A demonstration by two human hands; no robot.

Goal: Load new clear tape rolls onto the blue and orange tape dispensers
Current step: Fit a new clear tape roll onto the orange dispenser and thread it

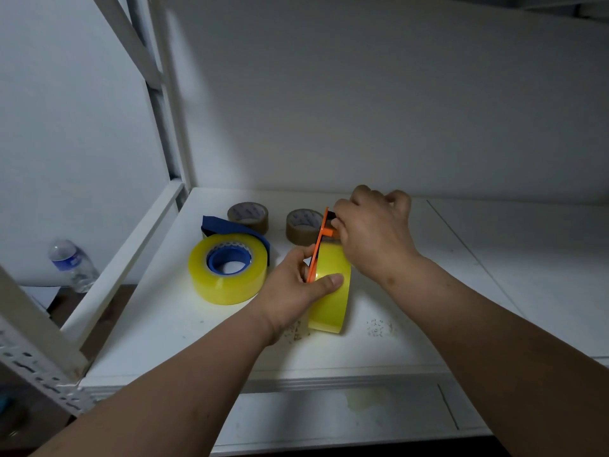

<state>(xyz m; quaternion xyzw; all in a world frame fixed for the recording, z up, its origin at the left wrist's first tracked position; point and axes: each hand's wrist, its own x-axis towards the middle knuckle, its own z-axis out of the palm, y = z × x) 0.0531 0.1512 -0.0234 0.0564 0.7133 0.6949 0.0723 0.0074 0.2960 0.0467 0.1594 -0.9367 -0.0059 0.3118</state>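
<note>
Gripping orange dispenser (318, 249) and roll (331, 291), both hands (293, 285) (372, 229) clamped, white shelf (494, 275), white wall (362, 94).

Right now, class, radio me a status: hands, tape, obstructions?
Left hand gripping upright clear roll. Right hand pinching orange dispenser top. Blue dispenser loaded. Nothing obstructing.

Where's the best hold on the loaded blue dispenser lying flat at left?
Judgement: take the blue dispenser from above, fingers across the outer wall of its clear roll. It lies flat with the hub facing up and both sides bare, while the blue blade arm at the back is thin and likely sharp.
</note>
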